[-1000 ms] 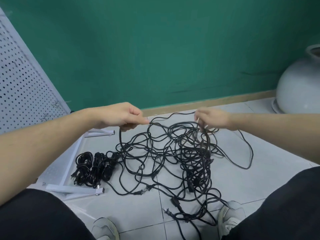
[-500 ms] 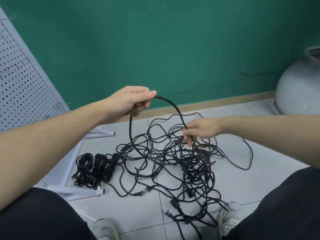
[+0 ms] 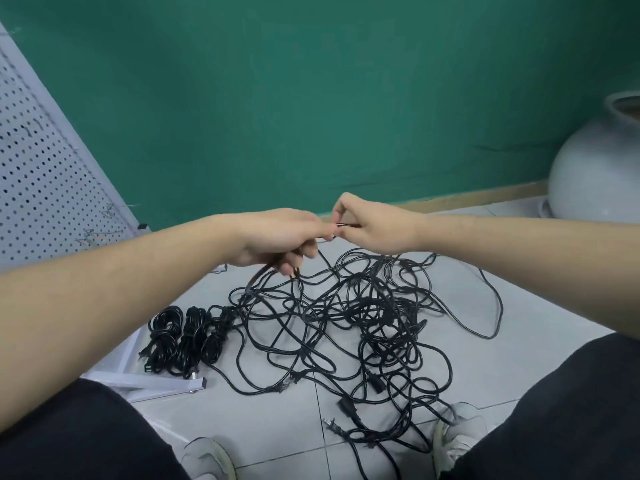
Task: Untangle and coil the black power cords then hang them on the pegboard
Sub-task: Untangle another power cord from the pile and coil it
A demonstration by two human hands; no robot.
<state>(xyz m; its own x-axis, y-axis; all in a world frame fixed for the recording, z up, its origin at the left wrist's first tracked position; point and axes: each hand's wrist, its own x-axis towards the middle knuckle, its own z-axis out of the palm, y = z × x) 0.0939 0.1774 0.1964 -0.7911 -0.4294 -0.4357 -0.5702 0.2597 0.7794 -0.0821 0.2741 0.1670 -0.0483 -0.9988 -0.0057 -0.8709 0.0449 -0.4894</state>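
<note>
- The left hand (image 3: 277, 237) was held above the floor (image 3: 277, 427), fingers curled round a black cord (image 3: 258, 277) that dropped from it to the tangle below.
- The right hand (image 3: 374, 225) met it fingertip to fingertip, thumb and forefinger pinching a short stretch of the same cord between the two hands.
- The tangle (image 3: 363, 323) of black cords lay loose on the grey tiles, between the knees and the far wall, its loops crossing many ways.
- One long loop (image 3: 495, 306) trailed out to the right of the tangle.
- Two plugs (image 3: 348, 408) lay at the near edge of the tangle, by the right shoe (image 3: 457, 434).
- Three coiled cords (image 3: 187, 337) lay side by side on the floor, left of the tangle, the rightmost touching its edge.
- The pegboard (image 3: 38, 174) stood at the far left, leaning, with wire hooks (image 3: 100, 233) on its lower part; its white foot bars (image 3: 156, 382) ran along the floor just beside the coiled cords.
- A large pale pot (image 3: 595, 168) stood at the far right against the green wall (image 3: 311, 98).
- The left shoe (image 3: 207, 455) showed at the near edge.
</note>
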